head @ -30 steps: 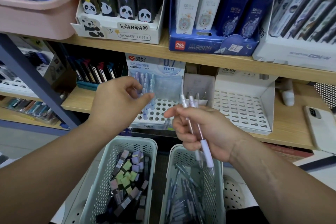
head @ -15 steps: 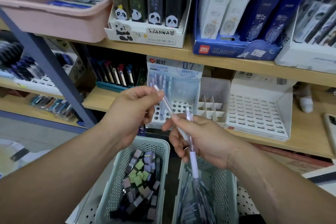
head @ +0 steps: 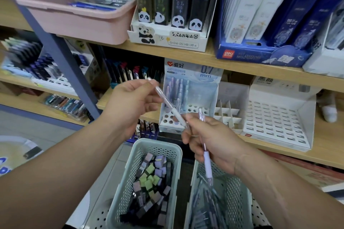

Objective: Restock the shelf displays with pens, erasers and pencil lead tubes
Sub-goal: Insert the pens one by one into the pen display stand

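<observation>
so left hand (head: 130, 100) pinches 1 slim clear-and-white plastic pen (head: 168, 103) by its upper end, just in front of the white holed 0.7 mm display box (head: 193, 72) — right hand (head: 214, 143) wraps a 2nd lilac-grip pen (head: 206, 160) just below that box. Light, stiff, slick-looking — I'd hold mid-barrel.

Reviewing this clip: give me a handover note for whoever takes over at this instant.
Left hand pinches one pen, its lower end by the right hand, which grips a second pen.
Done: 0.7 mm display has pens at the back; front holes look empty.
Eraser basket and pen basket sit below, both stocked.
Left: slot both pens, keep refilling.
</observation>
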The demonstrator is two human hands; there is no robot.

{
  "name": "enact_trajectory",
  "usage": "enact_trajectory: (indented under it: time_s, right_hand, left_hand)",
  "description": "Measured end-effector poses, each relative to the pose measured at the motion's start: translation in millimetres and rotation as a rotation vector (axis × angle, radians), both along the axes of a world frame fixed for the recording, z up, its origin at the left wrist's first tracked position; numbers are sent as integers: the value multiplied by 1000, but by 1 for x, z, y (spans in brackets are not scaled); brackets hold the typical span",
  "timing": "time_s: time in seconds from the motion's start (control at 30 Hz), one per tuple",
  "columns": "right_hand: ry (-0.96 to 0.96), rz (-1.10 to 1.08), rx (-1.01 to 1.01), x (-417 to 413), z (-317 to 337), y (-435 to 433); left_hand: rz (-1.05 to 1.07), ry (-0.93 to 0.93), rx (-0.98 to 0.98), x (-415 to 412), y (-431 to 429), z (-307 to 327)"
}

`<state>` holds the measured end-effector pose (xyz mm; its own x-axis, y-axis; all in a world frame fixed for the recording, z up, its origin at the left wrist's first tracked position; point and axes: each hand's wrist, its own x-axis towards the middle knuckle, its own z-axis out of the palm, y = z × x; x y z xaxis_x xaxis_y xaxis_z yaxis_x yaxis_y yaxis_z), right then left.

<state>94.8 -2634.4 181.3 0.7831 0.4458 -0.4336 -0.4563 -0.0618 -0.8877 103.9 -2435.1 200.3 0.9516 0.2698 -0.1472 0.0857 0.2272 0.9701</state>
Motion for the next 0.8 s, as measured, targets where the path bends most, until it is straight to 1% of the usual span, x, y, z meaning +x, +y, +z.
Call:
enact_trajectory:
  time_s: [0.1,0.2,0.47,0.6,0.8]
  right_hand:
    - [-33,-166,-74,6,-3,-8]
    - [-39,-259,-110,10,-4,-18]
    - [-74,-251,-159,10,-4,-29]
    - [-74,-253,-172,10,-4,-33]
    - [-77,-262,-173,9,-4,-38]
  left_hand:
    - [110,-49,153,8,11,-1]
    - [130,-114,306,13,12,1]
    - [165,-226,568,29,9,18]
    - [100,-222,619,38,8,10]
    - [18,-197,769,48,0,-6]
